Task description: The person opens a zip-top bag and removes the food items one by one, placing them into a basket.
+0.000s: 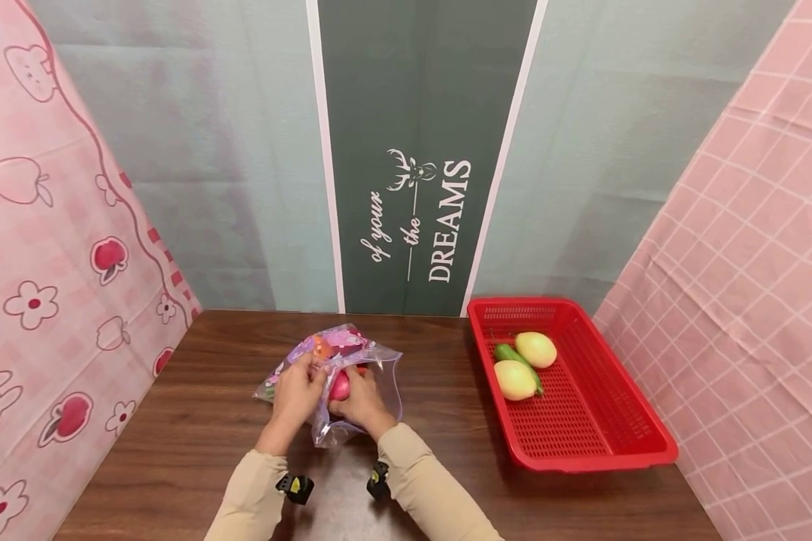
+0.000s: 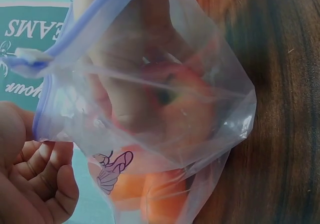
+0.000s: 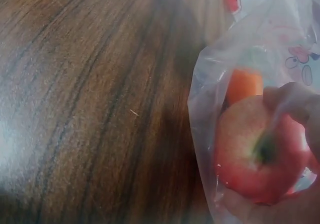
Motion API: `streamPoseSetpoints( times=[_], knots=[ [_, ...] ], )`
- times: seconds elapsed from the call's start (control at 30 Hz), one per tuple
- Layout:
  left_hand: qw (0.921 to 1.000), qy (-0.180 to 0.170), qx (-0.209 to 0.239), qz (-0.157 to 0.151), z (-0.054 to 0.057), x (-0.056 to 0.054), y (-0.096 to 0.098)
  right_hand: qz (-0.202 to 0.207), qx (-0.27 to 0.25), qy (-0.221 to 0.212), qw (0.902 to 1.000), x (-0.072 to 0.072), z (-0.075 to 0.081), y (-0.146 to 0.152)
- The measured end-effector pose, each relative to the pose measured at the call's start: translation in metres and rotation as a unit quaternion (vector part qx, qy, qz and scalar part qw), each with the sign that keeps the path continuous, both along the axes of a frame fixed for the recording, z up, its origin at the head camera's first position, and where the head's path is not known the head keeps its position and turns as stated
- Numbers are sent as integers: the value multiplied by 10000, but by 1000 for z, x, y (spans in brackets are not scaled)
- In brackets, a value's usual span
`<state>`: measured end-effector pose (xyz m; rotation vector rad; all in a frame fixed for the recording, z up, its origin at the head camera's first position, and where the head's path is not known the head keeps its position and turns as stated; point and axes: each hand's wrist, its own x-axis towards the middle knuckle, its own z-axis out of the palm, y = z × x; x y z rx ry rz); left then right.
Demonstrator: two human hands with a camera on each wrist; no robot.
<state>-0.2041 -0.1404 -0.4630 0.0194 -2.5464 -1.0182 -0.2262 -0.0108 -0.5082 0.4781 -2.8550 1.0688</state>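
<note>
A clear zip bag [image 1: 384, 361] with a purple edge and printed pictures lies on the table, its mouth held apart. My left hand [image 1: 298, 392] pinches the bag's rim; the left wrist view shows its fingers curled at the purple zip strip [image 2: 42, 104]. Inside the bag, my right hand [image 1: 364, 402] grips a red apple [image 3: 250, 149], thumb and fingers around its sides with the stem end showing. Through the plastic, the apple [image 2: 187, 104] looks hazy. Beside it in the bag shows an orange-coloured piece [image 3: 245, 84], partly hidden by the apple.
A red perforated basket [image 1: 643, 409] stands on the right side of the wooden table [image 1: 196, 406]. It holds two yellow oval fruits [image 1: 536, 350] and a long green pepper [image 1: 507, 353] between them. Patterned cloths hang behind and at both sides.
</note>
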Motion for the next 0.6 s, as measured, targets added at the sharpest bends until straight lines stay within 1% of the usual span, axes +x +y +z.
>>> streamPoseSetpoints(
  times=[0.23,0.4,0.6],
  knots=[
    [10000,49,1,21,-1,0,2,14,75,78,9999,1,0,6],
    [9999,119,90,-15,-2,0,3,35,164,174,9997,6,7,18],
    [9999,146,47,24,-4,0,0,152,221,113,9996,8,13,21]
  ],
)
